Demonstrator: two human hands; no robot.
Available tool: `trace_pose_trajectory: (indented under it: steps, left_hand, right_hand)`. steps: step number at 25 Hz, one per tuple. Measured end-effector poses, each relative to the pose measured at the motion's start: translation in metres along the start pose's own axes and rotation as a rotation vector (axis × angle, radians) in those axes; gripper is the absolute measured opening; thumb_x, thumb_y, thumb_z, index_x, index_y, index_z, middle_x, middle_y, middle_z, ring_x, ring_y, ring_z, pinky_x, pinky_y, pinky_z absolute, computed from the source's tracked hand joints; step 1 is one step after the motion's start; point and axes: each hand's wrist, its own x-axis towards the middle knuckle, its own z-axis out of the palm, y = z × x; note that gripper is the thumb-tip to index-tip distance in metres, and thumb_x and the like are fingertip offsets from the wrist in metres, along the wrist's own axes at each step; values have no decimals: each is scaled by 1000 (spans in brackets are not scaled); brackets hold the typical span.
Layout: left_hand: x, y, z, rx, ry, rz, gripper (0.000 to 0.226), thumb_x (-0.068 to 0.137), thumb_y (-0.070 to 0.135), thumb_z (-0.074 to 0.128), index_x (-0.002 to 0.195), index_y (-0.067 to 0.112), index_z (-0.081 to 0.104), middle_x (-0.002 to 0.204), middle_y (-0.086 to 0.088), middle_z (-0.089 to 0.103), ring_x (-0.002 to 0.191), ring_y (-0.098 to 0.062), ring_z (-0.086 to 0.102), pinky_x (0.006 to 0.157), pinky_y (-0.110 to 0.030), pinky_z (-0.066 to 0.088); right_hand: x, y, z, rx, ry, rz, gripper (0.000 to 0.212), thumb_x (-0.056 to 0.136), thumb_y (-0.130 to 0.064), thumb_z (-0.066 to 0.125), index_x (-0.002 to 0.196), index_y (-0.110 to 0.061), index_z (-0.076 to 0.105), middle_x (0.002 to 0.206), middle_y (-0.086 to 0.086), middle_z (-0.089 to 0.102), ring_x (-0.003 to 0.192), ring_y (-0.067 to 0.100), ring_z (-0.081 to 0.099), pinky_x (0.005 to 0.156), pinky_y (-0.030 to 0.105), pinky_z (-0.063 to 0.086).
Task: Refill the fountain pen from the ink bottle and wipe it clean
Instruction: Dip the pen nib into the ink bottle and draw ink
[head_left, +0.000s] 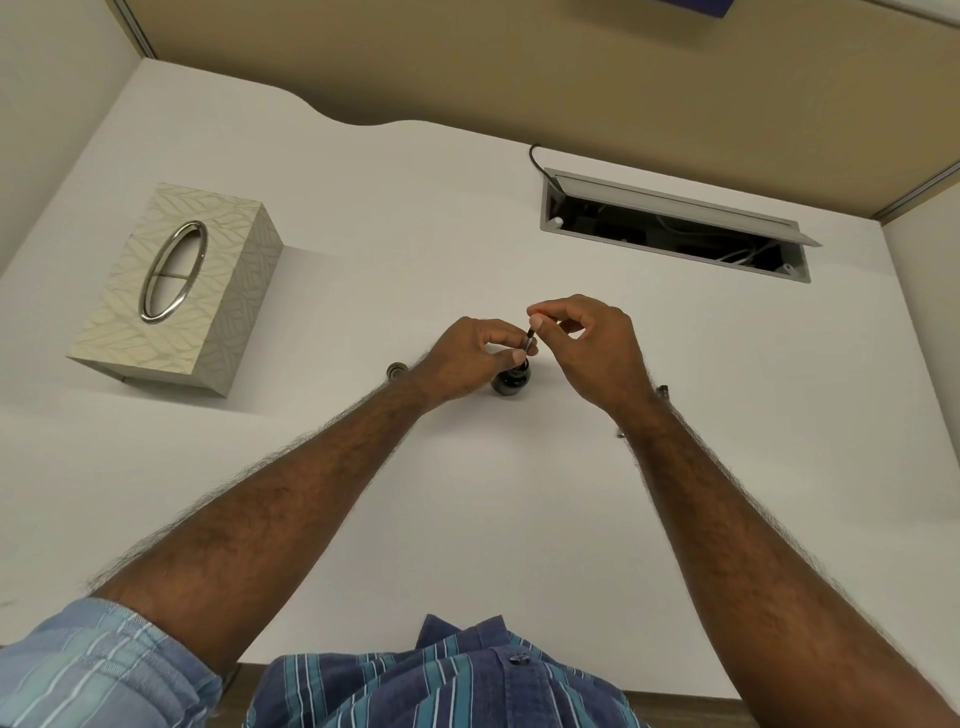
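A small dark ink bottle (510, 383) stands open on the white desk (467, 218). The thin fountain pen section (529, 341) stands nearly upright with its lower end in the bottle's mouth. My left hand (467, 358) pinches the pen's lower part just above the bottle. My right hand (587, 348) pinches the pen's top end between thumb and forefinger. The bottle's round cap (396, 370) lies on the desk left of my left wrist. A dark pen part (663, 391) peeks out from behind my right wrist.
A patterned tissue box (176, 286) with an oval metal opening sits at the left. An open cable tray (675, 228) with wires is recessed in the desk at the back right. A tan partition wall borders the desk behind.
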Motion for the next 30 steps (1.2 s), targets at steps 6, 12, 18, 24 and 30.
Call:
trace_pose_trajectory:
  steps: [6,12,18,24,30]
  left_hand:
    - [-1,-1,0,10,1,-2,16,97,11,74,107,18,84,112,8,79,104,7,70,92,-1,44]
    - [-1,0,0,15,7,-7,15,97,13,75,106,19,85,115,8,80,113,-7,72,94,-1,43]
    - [-2,2,1,17,-4,-13,16,97,12,74,105,21,84,109,14,78,107,-1,71,95,-4,45]
    - [-2,0,1,-6,4,-13,16,97,14,75,105,24,84,116,7,80,114,-9,73,104,-20,49]
    - [-3,0,4,7,0,-15,16,97,12,74,106,22,84,109,16,78,108,1,71,99,-12,47]
  right_hand:
    - [3,2,1,0,39,36,15,94,-33,80,95,-18,82,93,-10,77,79,-9,65,72,3,45]
    - [0,1,2,-5,13,-4,14,98,-25,75,107,-19,84,101,-7,80,82,-6,66,74,2,42]
    - [3,1,0,-26,20,36,17,95,-36,79,97,-19,82,94,-9,77,79,2,65,70,3,45]
    - [3,1,-1,-38,-16,1,14,99,-26,74,105,-18,83,100,-6,78,81,-8,64,73,1,42]
    - [4,3,-2,-24,12,61,19,93,-39,81,94,-20,83,92,-9,77,78,0,65,69,5,46]
